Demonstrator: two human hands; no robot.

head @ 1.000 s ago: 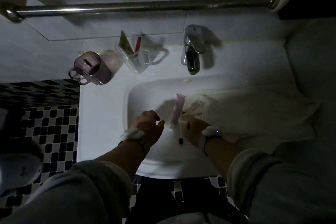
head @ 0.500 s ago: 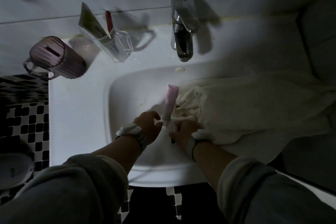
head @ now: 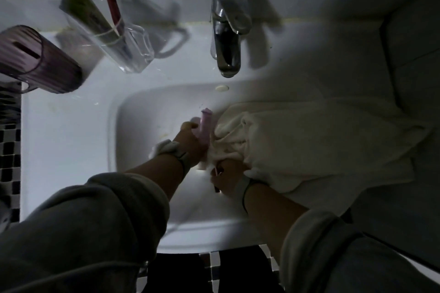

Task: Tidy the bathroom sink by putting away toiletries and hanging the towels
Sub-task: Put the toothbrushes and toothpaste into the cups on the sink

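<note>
Both hands are down in the basin of the white sink (head: 71,140). The left hand (head: 190,140) curls its fingers round a pink tube (head: 205,129), which stands nearly upright in the bowl just left of the cream towel (head: 309,145). The right hand (head: 229,177), just beside the left and nearer the sink's front rim, is closed on a thin white stick with a dark end, probably a toothbrush (head: 216,182), and touches the bunched edge of the towel. That towel spills from the bowl over the sink's right side. Behind the bowl stands the chrome tap (head: 227,38). On the back left rim a clear cup (head: 128,50) holds a tube and a red-handled brush, and a purple cup (head: 35,62) sits left of it.
</note>
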